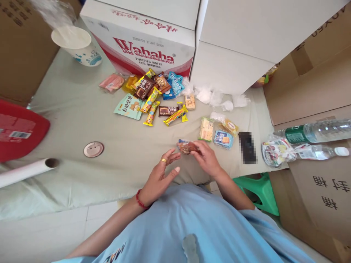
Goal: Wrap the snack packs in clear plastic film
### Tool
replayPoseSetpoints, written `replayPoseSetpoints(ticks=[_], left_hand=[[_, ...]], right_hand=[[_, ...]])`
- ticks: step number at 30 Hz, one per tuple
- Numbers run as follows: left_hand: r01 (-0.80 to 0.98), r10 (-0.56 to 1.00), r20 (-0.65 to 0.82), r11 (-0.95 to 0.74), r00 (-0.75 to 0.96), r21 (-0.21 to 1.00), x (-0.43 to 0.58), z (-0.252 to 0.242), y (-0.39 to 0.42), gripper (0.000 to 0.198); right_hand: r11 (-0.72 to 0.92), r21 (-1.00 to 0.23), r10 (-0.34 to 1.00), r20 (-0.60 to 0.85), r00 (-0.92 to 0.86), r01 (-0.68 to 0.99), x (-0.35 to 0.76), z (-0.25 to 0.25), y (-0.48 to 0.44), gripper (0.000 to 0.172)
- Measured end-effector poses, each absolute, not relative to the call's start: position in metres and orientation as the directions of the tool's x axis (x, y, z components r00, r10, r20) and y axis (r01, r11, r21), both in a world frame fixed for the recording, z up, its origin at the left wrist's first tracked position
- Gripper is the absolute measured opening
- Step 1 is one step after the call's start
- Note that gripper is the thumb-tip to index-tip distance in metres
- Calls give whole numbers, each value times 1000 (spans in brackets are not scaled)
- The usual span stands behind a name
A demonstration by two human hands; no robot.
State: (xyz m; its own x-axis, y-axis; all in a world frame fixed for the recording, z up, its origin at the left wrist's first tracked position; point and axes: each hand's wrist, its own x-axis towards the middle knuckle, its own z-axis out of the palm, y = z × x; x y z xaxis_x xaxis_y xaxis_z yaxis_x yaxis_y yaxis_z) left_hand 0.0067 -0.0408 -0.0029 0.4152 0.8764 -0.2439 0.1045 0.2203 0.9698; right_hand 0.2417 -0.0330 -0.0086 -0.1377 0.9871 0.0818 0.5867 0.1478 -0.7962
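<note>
Between finger and thumb my right hand [205,157] grips a small wrapped snack packet [186,147], brown with a blue corner. Beside it, on the left, my left hand [161,177] is open and holds nothing, its fingers spread toward the packet. Just beyond my right hand lie a pale green-edged cracker packet [206,129], a blue biscuit packet [223,139] and a yellow-and-clear packet [230,126]. Farther back is a heap of snacks, with yellow bars [175,115], brown cocoa packets [144,87] and a mint-green pouch [128,106].
A Wahaha carton [142,47] and white boxes [233,47] stand behind the snacks. Leftward are a paper cup [79,47], a round badge [93,149], a red container [22,128] and a white tube [27,171]. Rightward lie a pixelated dark object [247,148] and plastic bottles [318,132].
</note>
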Motion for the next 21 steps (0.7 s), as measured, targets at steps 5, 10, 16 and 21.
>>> replayPoseSetpoints(ticks=[5, 10, 16, 21], left_hand=[[189, 901, -331, 286, 282, 939, -2, -16, -33, 56], [283, 915, -388, 344, 114, 895, -19, -31, -31, 57], [433, 911, -413, 370, 7, 822, -44, -41, -43, 57], [575, 929, -368, 317, -31, 754, -62, -46, -55, 52]], right_hand=[[-3, -919, 890, 177, 420, 394, 364, 12, -7, 41], [-277, -912, 722, 11, 692, 303, 482, -3, 62, 24], [-494, -715, 735, -40, 677, 494, 507, -17, 104, 12], [-375, -473, 880, 90, 467, 797, 516, 8, 143, 41]])
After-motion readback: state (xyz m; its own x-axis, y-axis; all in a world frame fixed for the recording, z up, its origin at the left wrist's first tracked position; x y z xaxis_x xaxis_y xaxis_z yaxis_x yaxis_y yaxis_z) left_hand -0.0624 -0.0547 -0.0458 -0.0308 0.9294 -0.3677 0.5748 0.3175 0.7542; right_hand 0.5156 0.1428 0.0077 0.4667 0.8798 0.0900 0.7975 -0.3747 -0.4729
